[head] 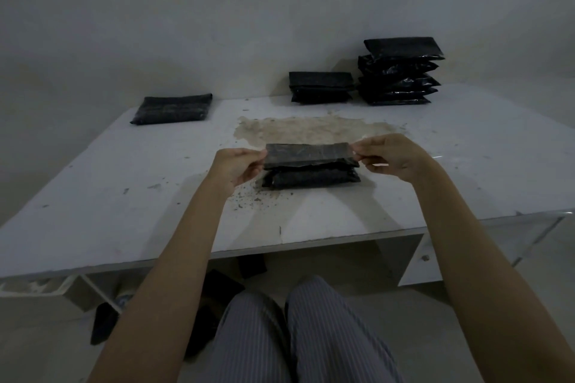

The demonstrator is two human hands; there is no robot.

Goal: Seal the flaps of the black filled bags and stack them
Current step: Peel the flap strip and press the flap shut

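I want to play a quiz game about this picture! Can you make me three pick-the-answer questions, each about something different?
1. Where is the tallest stack of black plastic filled bags?
A. far right of the white table
B. on the floor
C. near left corner

2. How many separate groups of bags lie along the far side of the worn white table?
A. one
B. three
C. six

3. What are the hands doing?
A. resting flat
B. pinching the flap of the black bag in the middle
C. waving

Answers: A, it stands at the far right; B, single bag, short stack, tall stack; B, left hand and right hand pinch its ends.
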